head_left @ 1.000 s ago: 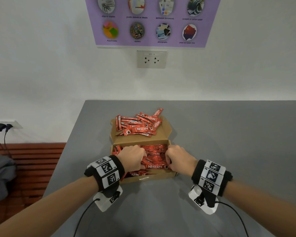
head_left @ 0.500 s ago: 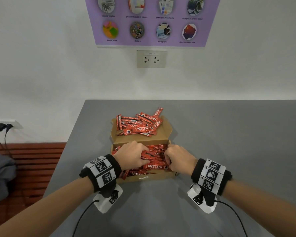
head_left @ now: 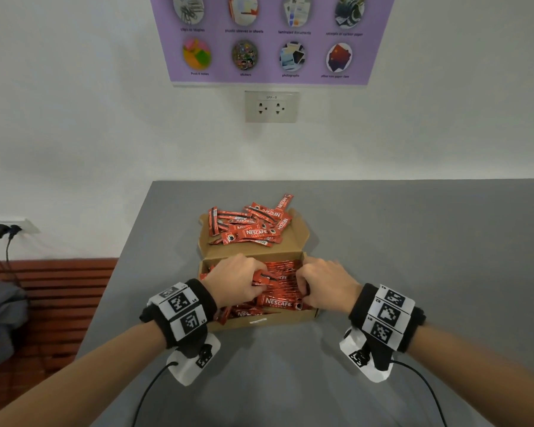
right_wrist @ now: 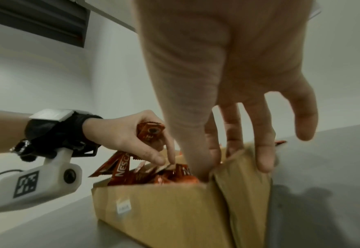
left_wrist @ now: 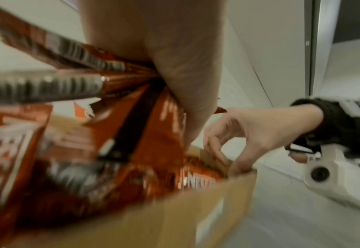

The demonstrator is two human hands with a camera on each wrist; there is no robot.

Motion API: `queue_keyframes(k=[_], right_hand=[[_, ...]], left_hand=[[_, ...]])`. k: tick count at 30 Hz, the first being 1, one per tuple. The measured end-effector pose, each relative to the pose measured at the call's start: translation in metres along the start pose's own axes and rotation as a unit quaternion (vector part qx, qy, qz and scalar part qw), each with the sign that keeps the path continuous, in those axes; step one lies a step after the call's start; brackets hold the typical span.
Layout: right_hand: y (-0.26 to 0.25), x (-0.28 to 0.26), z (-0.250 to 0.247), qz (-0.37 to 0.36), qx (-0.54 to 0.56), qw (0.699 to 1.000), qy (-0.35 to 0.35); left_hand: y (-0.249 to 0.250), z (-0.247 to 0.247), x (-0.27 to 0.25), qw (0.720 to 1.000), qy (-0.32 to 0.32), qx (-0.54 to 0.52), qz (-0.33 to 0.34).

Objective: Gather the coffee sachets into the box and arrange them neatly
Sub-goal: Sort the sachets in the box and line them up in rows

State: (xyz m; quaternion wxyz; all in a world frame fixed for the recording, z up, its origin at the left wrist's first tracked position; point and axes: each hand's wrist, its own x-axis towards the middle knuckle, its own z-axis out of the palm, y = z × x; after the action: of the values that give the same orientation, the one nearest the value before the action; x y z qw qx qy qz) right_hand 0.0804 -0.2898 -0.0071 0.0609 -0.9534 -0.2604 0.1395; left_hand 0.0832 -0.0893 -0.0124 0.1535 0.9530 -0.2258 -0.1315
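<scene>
An open cardboard box point(head_left: 269, 322) sits on the grey table, full of red coffee sachets point(head_left: 278, 302). My left hand point(head_left: 238, 282) is over its left half and grips a small bunch of sachets point(head_left: 261, 277), which fan out blurred in the left wrist view point(left_wrist: 68, 83). My right hand point(head_left: 324, 285) is at the box's right end. There its thumb point(right_wrist: 191, 151) dips inside the box point(right_wrist: 164, 209) and its ring finger lies outside the wall. A loose pile of sachets point(head_left: 247, 229) lies on the opened lid point(head_left: 293, 245) behind.
The table point(head_left: 413, 241) stretches bare to the right and ends at a white wall with a socket point(head_left: 271, 106). Its left edge point(head_left: 130, 241) drops to a wooden bench with grey cloth point(head_left: 0, 318). Cables run back from both wrist cameras.
My left hand has closed round a bunch of sachets and raised it a little. My right hand has stayed at the box's right end.
</scene>
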Motion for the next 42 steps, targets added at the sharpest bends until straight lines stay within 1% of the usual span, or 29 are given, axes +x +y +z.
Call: queue_keyframes(k=[2,4,5,7,8,9,11,13,17,20,22,24,25,27,28,30,32,34,37,40,42], right_hand=[[0.003,0.0,-0.007,-0.007,0.005,0.999,0.041],[0.004,0.002,-0.016,-0.029,0.038,0.995,0.089],[0.002,0.004,-0.02,-0.043,0.068,0.992,0.098],[-0.01,0.009,-0.026,-0.075,0.148,0.982,0.089],[-0.019,0.01,-0.026,-0.096,0.185,0.974,0.087],[-0.029,0.011,-0.025,-0.118,0.215,0.965,0.095],[-0.045,0.013,-0.023,-0.14,0.261,0.946,0.129],[-0.048,0.015,-0.024,-0.138,0.288,0.936,0.145],[-0.041,0.015,-0.024,-0.129,0.271,0.948,0.109],[-0.039,0.015,-0.021,-0.118,0.275,0.949,0.101],[-0.036,0.015,-0.02,-0.115,0.281,0.947,0.107],[-0.029,0.014,-0.019,-0.096,0.285,0.945,0.125],[-0.025,0.012,-0.02,-0.081,0.291,0.943,0.14],[-0.02,0.009,-0.019,-0.056,0.313,0.933,0.167],[-0.02,0.009,-0.019,-0.048,0.32,0.93,0.176],[-0.023,0.009,-0.016,-0.045,0.323,0.926,0.19],[-0.028,0.012,-0.012,-0.053,0.318,0.926,0.195],[-0.032,0.013,-0.011,-0.065,0.3,0.933,0.191],[-0.033,0.013,-0.015,-0.063,0.274,0.941,0.188],[-0.026,0.013,-0.019,-0.026,0.236,0.95,0.204],[-0.018,0.012,-0.023,0.014,0.248,0.939,0.238]], left_hand=[[-0.004,-0.01,0.0,0.998,0.04,-0.045,-0.005],[-0.005,-0.025,0.001,0.985,0.117,-0.129,-0.014],[-0.003,-0.033,0.002,0.97,0.174,-0.171,-0.014],[0.006,-0.043,0.006,0.926,0.29,-0.241,-0.016],[0.014,-0.046,0.009,0.906,0.326,-0.271,-0.022],[0.021,-0.046,0.012,0.889,0.347,-0.296,-0.031],[0.031,-0.04,0.016,0.871,0.366,-0.326,-0.049],[0.031,-0.033,0.019,0.861,0.363,-0.35,-0.064],[0.021,-0.025,0.016,0.856,0.318,-0.402,-0.069],[0.018,-0.021,0.017,0.848,0.309,-0.421,-0.093],[0.014,-0.022,0.019,0.828,0.305,-0.455,-0.116],[0.007,-0.024,0.016,0.797,0.294,-0.513,-0.126],[0.001,-0.024,0.015,0.783,0.281,-0.538,-0.136],[-0.007,-0.023,0.012,0.768,0.24,-0.576,-0.143],[-0.006,-0.023,0.01,0.767,0.213,-0.591,-0.134],[0.002,-0.023,0.007,0.772,0.163,-0.606,-0.101],[0.012,-0.024,0.006,0.783,0.134,-0.603,-0.07],[0.018,-0.023,0.007,0.797,0.139,-0.586,-0.055],[0.019,-0.025,0.009,0.795,0.142,-0.587,-0.051],[0.017,-0.028,0.006,0.793,0.16,-0.587,-0.039],[0.012,-0.028,0.004,0.781,0.206,-0.587,-0.051]])
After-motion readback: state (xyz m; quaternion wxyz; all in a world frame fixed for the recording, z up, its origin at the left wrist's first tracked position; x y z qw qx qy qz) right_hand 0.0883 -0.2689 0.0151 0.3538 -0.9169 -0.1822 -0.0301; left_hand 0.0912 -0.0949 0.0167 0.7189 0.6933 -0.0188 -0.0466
